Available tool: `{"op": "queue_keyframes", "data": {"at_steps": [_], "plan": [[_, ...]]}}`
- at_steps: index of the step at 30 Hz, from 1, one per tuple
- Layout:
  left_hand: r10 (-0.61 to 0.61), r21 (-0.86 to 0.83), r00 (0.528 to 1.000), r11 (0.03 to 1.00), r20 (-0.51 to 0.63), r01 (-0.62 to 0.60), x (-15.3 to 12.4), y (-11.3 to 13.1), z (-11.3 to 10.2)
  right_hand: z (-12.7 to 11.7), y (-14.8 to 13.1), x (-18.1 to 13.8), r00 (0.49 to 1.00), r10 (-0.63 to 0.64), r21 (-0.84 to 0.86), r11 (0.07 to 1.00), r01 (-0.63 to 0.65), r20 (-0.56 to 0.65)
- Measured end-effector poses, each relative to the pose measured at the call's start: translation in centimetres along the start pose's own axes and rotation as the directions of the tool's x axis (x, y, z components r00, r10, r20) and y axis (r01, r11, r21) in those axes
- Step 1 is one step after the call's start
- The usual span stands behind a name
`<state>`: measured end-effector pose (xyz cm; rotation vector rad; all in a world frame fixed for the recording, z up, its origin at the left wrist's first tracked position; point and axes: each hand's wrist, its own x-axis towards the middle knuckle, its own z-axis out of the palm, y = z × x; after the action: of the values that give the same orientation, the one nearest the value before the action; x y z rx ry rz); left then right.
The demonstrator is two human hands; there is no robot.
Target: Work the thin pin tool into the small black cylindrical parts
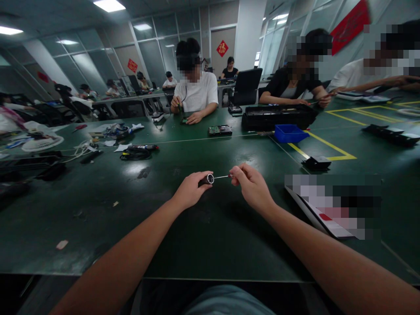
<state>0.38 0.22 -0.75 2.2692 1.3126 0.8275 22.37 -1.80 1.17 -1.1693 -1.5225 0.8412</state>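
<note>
Your forearms (131,251) cross the tabletop's (210,249) near edge. Your left hand (190,190) grips a dark cylinder (210,179), left of your right hand (252,186), which pinches a screwdriver (222,176); its shaft runs roughly parallel to that edge, toward the cylinder's round end, contact unclear.

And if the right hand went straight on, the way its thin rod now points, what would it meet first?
Probably the dark round part in the left hand: the thin rod in the right hand points at its end. Depth is unclear, so I cannot tell whether they touch.
</note>
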Motion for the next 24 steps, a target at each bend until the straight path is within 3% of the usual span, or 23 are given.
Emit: {"op": "queue_keyframes", "data": {"at_steps": [4, 11, 14, 19, 24], "plan": [[0.011, 0.001, 1.000, 1.000, 0.004, -0.011, 0.0, 0.1, 0.0, 0.1, 0.2, 0.0, 1.000, 0.019, -0.027, 0.999, -0.019, -0.004], [0.009, 0.008, 1.000, 1.000, -0.001, -0.009, 0.0, 0.1, -0.1, 0.2, 0.4, -0.1, 0.999, -0.033, 0.098, 0.995, 0.029, 0.038], [0.010, 0.004, 1.000, 1.000, 0.005, -0.010, 0.0, 0.1, -0.1, 0.4, 0.6, 0.0, 1.000, 0.018, 0.186, 0.982, -0.015, -0.016], [-0.018, -0.004, 1.000, 1.000, 0.013, 0.018, 0.0, 0.3, -0.1, 0.9, 1.1, 0.4, 0.978, 0.206, 0.465, 0.868, -0.176, -0.016], [0.024, -0.021, 0.999, 0.999, -0.022, -0.024, 0.3, 0.4, -0.7, 1.1, 1.6, 0.7, 0.952, 0.305, 0.619, 0.745, -0.247, 0.013]]}}
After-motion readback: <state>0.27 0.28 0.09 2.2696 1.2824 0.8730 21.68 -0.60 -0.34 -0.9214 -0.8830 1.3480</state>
